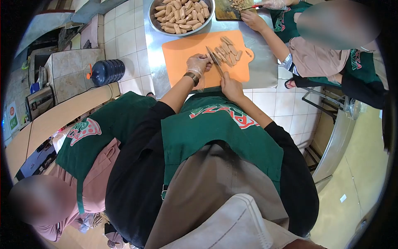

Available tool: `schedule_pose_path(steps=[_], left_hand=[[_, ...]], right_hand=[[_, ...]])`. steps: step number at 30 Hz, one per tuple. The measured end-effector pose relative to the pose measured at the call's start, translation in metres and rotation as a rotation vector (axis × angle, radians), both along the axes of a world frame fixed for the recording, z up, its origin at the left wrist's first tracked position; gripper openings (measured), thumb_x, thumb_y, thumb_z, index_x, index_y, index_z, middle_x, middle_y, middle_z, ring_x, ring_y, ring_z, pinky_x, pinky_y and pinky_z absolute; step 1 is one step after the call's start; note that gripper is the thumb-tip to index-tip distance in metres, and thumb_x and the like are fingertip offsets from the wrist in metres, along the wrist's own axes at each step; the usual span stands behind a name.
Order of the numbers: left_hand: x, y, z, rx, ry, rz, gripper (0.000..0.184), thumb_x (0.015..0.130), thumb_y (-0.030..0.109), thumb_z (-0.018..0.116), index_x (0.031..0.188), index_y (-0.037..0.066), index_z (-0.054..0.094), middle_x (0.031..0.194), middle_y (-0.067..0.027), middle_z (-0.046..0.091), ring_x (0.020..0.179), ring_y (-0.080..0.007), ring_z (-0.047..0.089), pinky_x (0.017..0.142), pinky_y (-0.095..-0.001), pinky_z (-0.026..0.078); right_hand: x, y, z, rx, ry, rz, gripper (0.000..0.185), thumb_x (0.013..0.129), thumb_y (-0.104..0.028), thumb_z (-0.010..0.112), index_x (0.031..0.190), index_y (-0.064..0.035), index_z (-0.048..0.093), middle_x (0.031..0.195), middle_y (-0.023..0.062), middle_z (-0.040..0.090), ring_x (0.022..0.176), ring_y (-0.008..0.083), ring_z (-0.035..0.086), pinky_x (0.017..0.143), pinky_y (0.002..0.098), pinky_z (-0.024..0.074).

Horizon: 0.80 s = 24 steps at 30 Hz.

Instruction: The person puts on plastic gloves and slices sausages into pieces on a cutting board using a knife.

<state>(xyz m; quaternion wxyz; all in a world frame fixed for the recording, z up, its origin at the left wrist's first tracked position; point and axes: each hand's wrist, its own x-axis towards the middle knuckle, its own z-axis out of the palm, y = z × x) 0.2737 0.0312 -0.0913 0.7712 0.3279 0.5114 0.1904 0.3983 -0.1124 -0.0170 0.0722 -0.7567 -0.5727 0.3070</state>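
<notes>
My right hand [231,88] is wrapped round the handle of a kitchen knife [215,59], whose blade points away from me over an orange cutting board [180,52]. Close to the blade's left side, my left hand [199,64], in a clear plastic glove, has its fingers drawn together on a sausage, which they mostly hide. Right of the knife lie several cut sausage pieces [232,47], long and pale brown. Beyond the board, a metal bowl [153,23] is heaped with short whole sausages [181,15].
The board rests on a steel table [265,70]. At the right, a co-worker's hand [253,20] and gloved hand [272,4] work with a red-handled knife [251,7] at a dark cutting board [226,15]. Another person in a green apron [105,120] is close on my left. A water jug [108,72] lies beyond.
</notes>
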Motion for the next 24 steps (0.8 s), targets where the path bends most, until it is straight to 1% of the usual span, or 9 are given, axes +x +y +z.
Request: schedule_pose_path(steps=[2, 6, 9, 12, 14, 17, 19, 21, 24], left_hand=[[0.002, -0.003, 0.020, -0.100, -0.116, 0.146, 0.014, 0.082, -0.001, 0.064, 0.078, 0.001, 0.050, 0.063, -0.0118, 0.057, 0.047, -0.0143, 0.050, 0.037, -0.0241, 0.035], [0.000, -0.001, 0.030, -0.113, -0.106, 0.129, 0.014, 0.081, -0.003, 0.064, 0.079, 0.001, 0.050, 0.063, -0.0116, 0.058, 0.047, -0.0148, 0.052, 0.038, -0.0242, 0.036], [0.002, -0.004, 0.028, -0.036, -0.044, 0.161, 0.014, 0.082, -0.003, 0.064, 0.080, 0.001, 0.051, 0.064, -0.0117, 0.058, 0.048, -0.0153, 0.052, 0.039, -0.0246, 0.037], [0.003, -0.009, 0.032, -0.007, -0.037, 0.219, 0.014, 0.081, -0.002, 0.067, 0.083, -0.001, 0.053, 0.066, -0.0108, 0.060, 0.050, -0.0161, 0.056, 0.041, -0.0249, 0.043], [0.002, -0.010, 0.032, 0.055, -0.004, 0.239, 0.016, 0.081, 0.000, 0.069, 0.087, -0.002, 0.054, 0.069, -0.0095, 0.061, 0.053, -0.0167, 0.061, 0.045, -0.0251, 0.049], [0.001, -0.011, 0.035, 0.085, 0.050, 0.224, 0.018, 0.081, 0.000, 0.069, 0.092, -0.003, 0.056, 0.071, -0.0084, 0.063, 0.057, -0.0162, 0.063, 0.048, -0.0249, 0.052], [0.000, -0.010, 0.034, 0.086, 0.037, 0.216, 0.018, 0.080, -0.001, 0.069, 0.092, -0.003, 0.055, 0.071, -0.0083, 0.063, 0.057, -0.0159, 0.063, 0.048, -0.0248, 0.052], [0.000, -0.009, 0.033, 0.088, 0.024, 0.206, 0.018, 0.080, -0.001, 0.069, 0.092, -0.003, 0.055, 0.072, -0.0082, 0.063, 0.058, -0.0155, 0.063, 0.048, -0.0246, 0.052], [0.003, -0.007, 0.036, 0.075, 0.035, 0.207, 0.016, 0.080, -0.005, 0.067, 0.090, -0.002, 0.054, 0.072, -0.0088, 0.062, 0.057, -0.0161, 0.062, 0.046, -0.0244, 0.050]], right_hand=[[0.002, 0.002, -0.002, 0.011, 0.001, 0.011, 0.020, 0.093, -0.023, 0.043, 0.099, -0.0039, 0.040, 0.063, 0.0229, 0.061, 0.060, 0.0423, 0.061, 0.056, 0.0546, 0.0462], [0.002, 0.004, 0.004, 0.031, 0.010, -0.003, 0.020, 0.093, -0.023, 0.042, 0.097, -0.0040, 0.041, 0.063, 0.0230, 0.061, 0.060, 0.0422, 0.062, 0.056, 0.0548, 0.0461], [-0.001, 0.007, 0.015, 0.055, -0.001, 0.002, 0.019, 0.092, -0.022, 0.042, 0.095, -0.0038, 0.040, 0.062, 0.0228, 0.060, 0.059, 0.0423, 0.061, 0.056, 0.0544, 0.0466], [-0.003, 0.010, 0.015, 0.040, -0.010, 0.018, 0.018, 0.092, -0.020, 0.043, 0.094, -0.0033, 0.040, 0.062, 0.0227, 0.060, 0.059, 0.0421, 0.062, 0.055, 0.0538, 0.0468], [-0.003, 0.009, 0.015, 0.050, -0.005, 0.024, 0.017, 0.092, -0.020, 0.042, 0.094, -0.0030, 0.040, 0.061, 0.0224, 0.060, 0.059, 0.0419, 0.062, 0.055, 0.0536, 0.0469], [-0.003, 0.009, 0.014, 0.067, 0.001, 0.036, 0.016, 0.091, -0.019, 0.042, 0.093, -0.0026, 0.040, 0.060, 0.0220, 0.060, 0.058, 0.0414, 0.062, 0.054, 0.0531, 0.0469], [-0.002, 0.008, 0.008, 0.073, 0.000, 0.039, 0.016, 0.091, -0.018, 0.042, 0.093, -0.0025, 0.040, 0.060, 0.0219, 0.060, 0.057, 0.0412, 0.062, 0.054, 0.0529, 0.0469], [-0.001, 0.009, 0.003, 0.082, -0.010, 0.052, 0.018, 0.094, -0.021, 0.043, 0.095, -0.0046, 0.039, 0.059, 0.0220, 0.059, 0.054, 0.0421, 0.059, 0.051, 0.0535, 0.0448], [-0.001, 0.012, 0.002, 0.061, -0.026, 0.063, 0.018, 0.093, -0.021, 0.043, 0.094, -0.0038, 0.039, 0.059, 0.0222, 0.059, 0.055, 0.0418, 0.060, 0.051, 0.0532, 0.0452]])
